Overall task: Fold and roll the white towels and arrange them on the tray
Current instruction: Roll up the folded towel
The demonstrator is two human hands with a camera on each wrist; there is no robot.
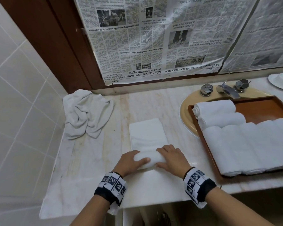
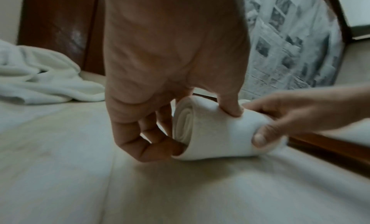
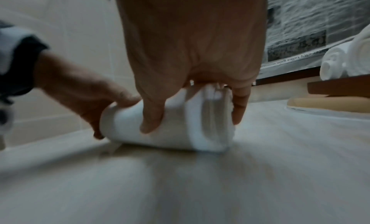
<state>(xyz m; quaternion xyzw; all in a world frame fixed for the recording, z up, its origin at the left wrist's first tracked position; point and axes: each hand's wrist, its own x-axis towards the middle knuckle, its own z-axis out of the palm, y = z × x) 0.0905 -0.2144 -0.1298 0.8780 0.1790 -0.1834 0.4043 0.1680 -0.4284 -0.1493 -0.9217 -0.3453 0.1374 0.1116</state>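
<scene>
Towel (image 1: 148,158) roll lies gripped between both hands' fingers (image 1: 166,150)

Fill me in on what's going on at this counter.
A person is rolling up a folded white towel on the marble counter. The left hand and right hand both grip the rolled part; the far half still lies flat. Several finished rolls already sit on the wooden tray over the sink. A crumpled towel waits in the left corner.
</scene>
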